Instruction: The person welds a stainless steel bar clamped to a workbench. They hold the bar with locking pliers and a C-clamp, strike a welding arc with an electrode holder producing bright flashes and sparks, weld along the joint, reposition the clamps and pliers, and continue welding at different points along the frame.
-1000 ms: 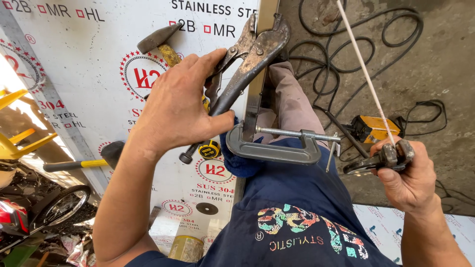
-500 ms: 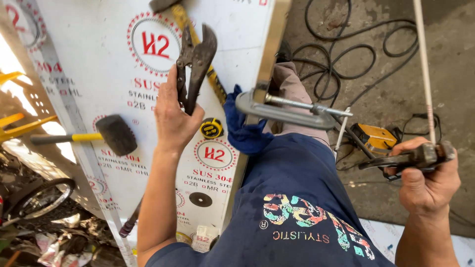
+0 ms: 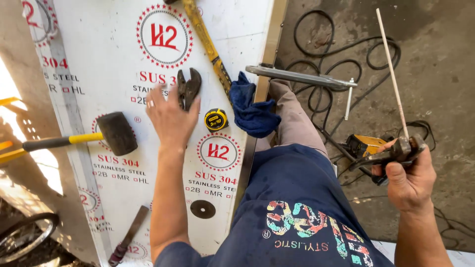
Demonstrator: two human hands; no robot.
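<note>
A person's right hand (image 3: pixel 410 180) keeps a closed grip on an electrode holder (image 3: pixel 391 153) clamping a long welding rod (image 3: pixel 392 74), off the desk's right edge. The left hand (image 3: pixel 170 116) lies open over locking pliers (image 3: pixel 188 88) mid-desk. The raised rod could likely swing into the clamp (image 3: pixel 302 77) at the far edge.

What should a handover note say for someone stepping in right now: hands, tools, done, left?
Left hand: open, flat on the white sheet, fingertips on the locking pliers, which lie on the sheet, not gripped.
Right hand: shut on the electrode holder, its welding rod pointing up and away over the floor.
Nearby: tape measure, blue rag, rubber mallet, C-clamp at the sheet edge.
Done: pliers set down.
Left: rod touches nothing; no weld visible.
</note>
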